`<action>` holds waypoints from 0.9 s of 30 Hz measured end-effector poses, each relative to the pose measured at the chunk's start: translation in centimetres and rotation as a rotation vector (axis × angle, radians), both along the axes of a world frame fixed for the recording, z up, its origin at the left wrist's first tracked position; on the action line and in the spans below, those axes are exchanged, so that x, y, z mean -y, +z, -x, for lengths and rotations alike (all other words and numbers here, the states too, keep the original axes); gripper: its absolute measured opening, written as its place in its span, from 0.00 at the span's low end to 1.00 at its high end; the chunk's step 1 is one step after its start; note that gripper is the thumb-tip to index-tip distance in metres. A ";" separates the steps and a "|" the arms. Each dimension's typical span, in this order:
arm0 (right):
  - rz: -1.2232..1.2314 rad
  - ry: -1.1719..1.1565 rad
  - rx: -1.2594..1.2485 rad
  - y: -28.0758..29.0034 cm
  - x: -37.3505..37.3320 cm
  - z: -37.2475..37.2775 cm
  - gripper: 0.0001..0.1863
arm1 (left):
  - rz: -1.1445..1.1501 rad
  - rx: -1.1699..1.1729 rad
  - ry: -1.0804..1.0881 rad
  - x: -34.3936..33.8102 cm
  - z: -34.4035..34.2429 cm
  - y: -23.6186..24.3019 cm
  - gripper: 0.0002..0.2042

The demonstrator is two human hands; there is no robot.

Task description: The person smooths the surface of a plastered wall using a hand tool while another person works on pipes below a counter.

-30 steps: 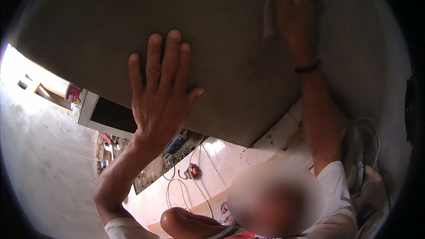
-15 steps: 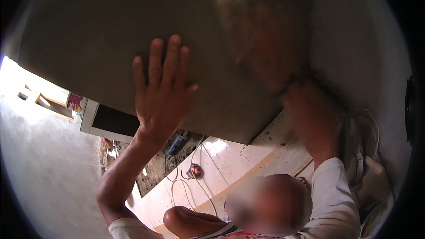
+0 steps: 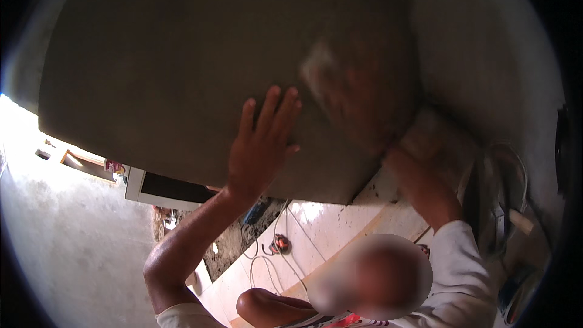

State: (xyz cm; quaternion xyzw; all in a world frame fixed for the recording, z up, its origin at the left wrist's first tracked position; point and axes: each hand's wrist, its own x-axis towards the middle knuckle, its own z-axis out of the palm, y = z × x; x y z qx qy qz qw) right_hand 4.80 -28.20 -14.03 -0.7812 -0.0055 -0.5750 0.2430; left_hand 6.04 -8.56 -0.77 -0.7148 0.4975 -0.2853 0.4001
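Left hand (image 3: 261, 153) was open, flat against the slab (image 3: 170, 79), probably bracing the body. Right hand (image 3: 358, 100) blurred by a pale pad (image 3: 319, 62); couldn't tell its grip. Slab filled the upper view, beyond the floor tiles (image 3: 316, 211).

From the wearer's head, the fisheye camera looked down from near at the left hand (image 3: 258, 161), taking in the surface (image 3: 152, 73) ahead of it and the floor (image 3: 308, 240) behind.
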 end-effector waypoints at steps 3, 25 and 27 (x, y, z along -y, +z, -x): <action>0.031 0.154 -0.038 -10.0 -1.7 0.1 0.23 | -0.042 -0.010 0.025 -0.1 0.2 -0.2 0.41; 0.179 0.014 0.098 6.8 0.3 -1.5 0.21 | 0.009 -0.019 -0.001 -2.1 0.0 0.9 0.41; 0.130 -0.018 0.153 9.8 0.5 -2.6 0.24 | 0.013 -0.022 0.000 -2.5 0.0 1.1 0.41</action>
